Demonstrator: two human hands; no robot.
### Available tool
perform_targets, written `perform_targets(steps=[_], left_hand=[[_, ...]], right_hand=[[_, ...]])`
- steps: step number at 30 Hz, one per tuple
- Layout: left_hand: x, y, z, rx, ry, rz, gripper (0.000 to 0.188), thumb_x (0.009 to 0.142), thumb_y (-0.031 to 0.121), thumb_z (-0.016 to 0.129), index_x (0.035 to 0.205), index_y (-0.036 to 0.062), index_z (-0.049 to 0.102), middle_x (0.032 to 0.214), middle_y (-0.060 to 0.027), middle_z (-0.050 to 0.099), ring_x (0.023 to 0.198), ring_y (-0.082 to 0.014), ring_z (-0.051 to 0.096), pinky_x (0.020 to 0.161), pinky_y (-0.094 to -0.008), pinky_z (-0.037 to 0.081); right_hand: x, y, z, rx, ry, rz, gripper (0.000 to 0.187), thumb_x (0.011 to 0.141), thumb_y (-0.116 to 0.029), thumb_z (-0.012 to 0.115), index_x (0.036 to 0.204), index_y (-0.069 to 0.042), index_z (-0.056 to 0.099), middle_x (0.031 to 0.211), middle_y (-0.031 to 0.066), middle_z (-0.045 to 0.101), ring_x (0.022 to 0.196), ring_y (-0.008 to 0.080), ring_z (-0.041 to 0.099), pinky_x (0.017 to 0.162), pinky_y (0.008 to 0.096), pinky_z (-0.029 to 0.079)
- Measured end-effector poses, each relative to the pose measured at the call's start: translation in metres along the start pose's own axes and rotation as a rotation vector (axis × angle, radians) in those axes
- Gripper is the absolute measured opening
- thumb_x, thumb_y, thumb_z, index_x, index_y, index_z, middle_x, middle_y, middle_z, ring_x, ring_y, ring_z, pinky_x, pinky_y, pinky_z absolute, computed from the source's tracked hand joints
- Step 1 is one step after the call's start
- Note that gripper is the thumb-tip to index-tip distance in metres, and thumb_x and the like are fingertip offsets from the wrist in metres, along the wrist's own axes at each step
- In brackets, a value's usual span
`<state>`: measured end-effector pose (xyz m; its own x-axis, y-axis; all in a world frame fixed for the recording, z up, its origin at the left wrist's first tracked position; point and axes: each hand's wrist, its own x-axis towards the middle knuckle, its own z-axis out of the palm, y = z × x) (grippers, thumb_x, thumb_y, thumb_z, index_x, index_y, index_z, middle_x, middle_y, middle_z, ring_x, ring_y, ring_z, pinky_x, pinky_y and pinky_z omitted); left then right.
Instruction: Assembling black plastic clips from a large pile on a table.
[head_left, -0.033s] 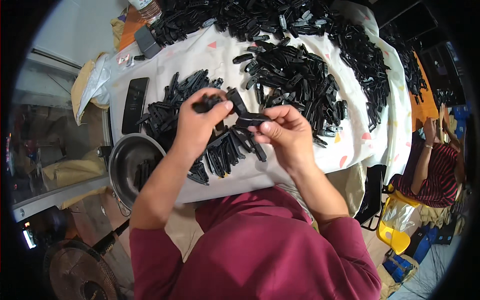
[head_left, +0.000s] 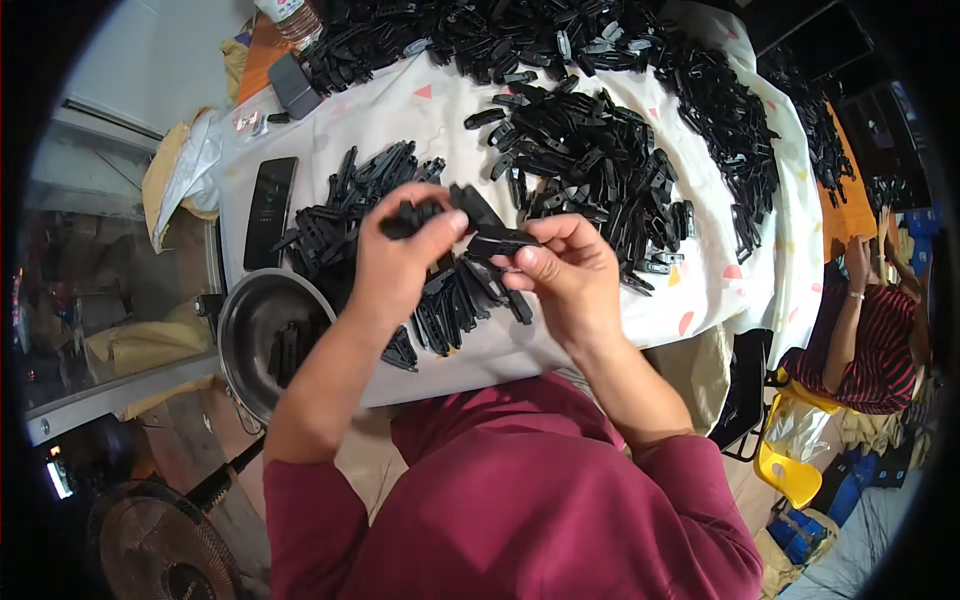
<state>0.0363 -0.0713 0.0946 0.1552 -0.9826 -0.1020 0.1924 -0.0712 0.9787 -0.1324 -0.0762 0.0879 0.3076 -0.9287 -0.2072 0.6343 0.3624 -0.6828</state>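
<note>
Black plastic pieces (head_left: 470, 215), at least two, are pinched between the left hand (head_left: 400, 255) and right hand (head_left: 560, 270) above the counter (head_left: 700, 290). Uncountable loose pieces (head_left: 590, 150) lie heaped; one steel bowl (head_left: 255, 330) sits left.

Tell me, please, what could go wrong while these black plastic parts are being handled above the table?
The black part sits only at the fingertips of the left hand and right hand, so it might slip and vanish into the look-alike pile below. The metal bowl seems to overhang the table edge beside the left forearm; a nudge could tip it. The phone lies close to the parts and may get scratched.
</note>
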Motion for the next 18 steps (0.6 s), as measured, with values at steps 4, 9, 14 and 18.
perform_targets(steps=[4,9,14,18], left_hand=[[-0.014,-0.008,0.008,-0.134,-0.011,0.142,0.014,0.077,0.003,0.063,0.09,0.0003,0.058,0.083,-0.0009,0.059,0.076,-0.0075,0.055,0.07,-0.0218,0.044],[-0.026,0.001,0.025,-0.15,-0.056,0.444,0.017,0.077,0.002,0.065,0.092,0.0002,0.057,0.095,-0.0083,0.061,0.094,-0.0141,0.056,0.086,-0.0277,0.042],[-0.02,0.001,0.014,0.164,-0.066,0.477,0.026,0.073,0.007,0.072,0.095,-0.0006,0.06,0.097,-0.0084,0.061,0.089,-0.013,0.056,0.081,-0.0262,0.044],[-0.025,-0.007,-0.004,-0.008,-0.05,0.156,0.026,0.075,0.009,0.07,0.097,-0.0014,0.059,0.094,-0.004,0.06,0.085,-0.0102,0.054,0.079,-0.0242,0.043]], right_hand=[[-0.008,0.009,0.012,0.093,0.007,-0.216,0.015,0.078,0.005,0.061,0.09,0.0,0.053,0.092,0.0136,0.059,0.073,0.0217,0.063,0.063,0.0285,0.057],[-0.009,0.01,0.016,-0.038,-0.023,-0.396,0.014,0.077,0.007,0.062,0.084,0.0,0.052,0.091,0.0126,0.057,0.069,0.0194,0.061,0.061,0.0273,0.053],[-0.01,0.008,0.012,-0.551,-0.082,-0.389,0.03,0.08,-0.002,0.063,0.108,-0.001,0.052,0.096,0.0093,0.053,0.086,0.0155,0.054,0.075,0.0246,0.047],[-0.003,0.006,0.008,-1.018,-0.197,-0.4,0.03,0.082,-0.013,0.062,0.108,-0.001,0.053,0.096,0.0118,0.055,0.08,0.0176,0.056,0.069,0.0273,0.047]])
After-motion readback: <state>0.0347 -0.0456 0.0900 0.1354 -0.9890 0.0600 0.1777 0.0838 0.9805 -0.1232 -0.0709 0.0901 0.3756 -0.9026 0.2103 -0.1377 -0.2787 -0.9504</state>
